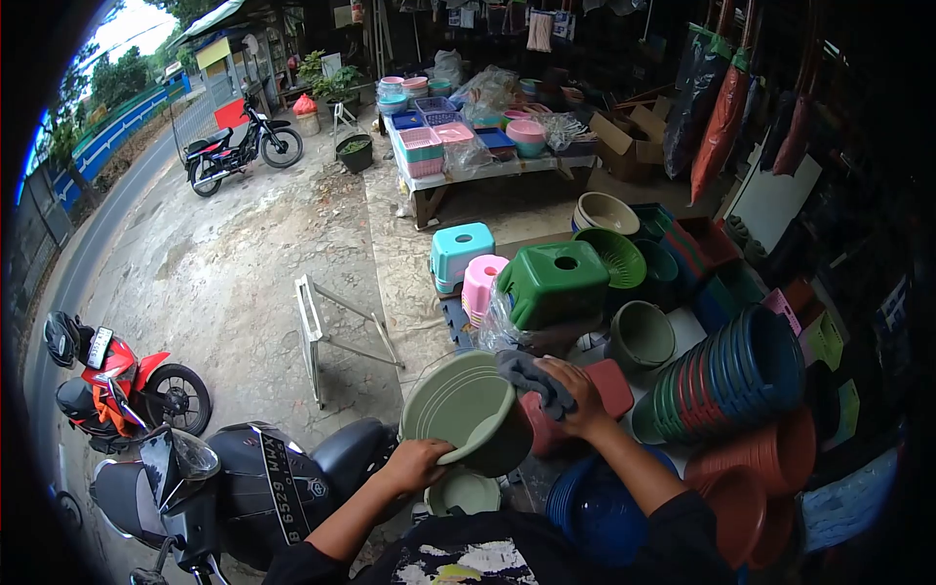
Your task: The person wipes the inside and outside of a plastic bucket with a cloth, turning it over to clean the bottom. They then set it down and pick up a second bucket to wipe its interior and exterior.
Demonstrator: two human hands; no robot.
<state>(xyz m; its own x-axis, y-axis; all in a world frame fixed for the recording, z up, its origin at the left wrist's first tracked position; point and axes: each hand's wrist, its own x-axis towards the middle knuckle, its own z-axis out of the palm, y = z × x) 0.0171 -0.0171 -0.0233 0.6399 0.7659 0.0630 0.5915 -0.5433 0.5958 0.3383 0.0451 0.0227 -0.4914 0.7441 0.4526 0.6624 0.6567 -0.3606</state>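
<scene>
A light green basin is tilted, its open side facing up and left. My left hand has its fingers wrapped over the near rim. At the basin's right side, my right hand grips a dark grey cloth, which lies against or very near the far right rim. Below the basin sits a smaller pale green container. Just right of the cloth is a red plastic stool.
Parked motorbikes stand at the lower left, near a metal frame. Stacked buckets, blue basins and a green stool crowd the right. A table of plasticware stands ahead.
</scene>
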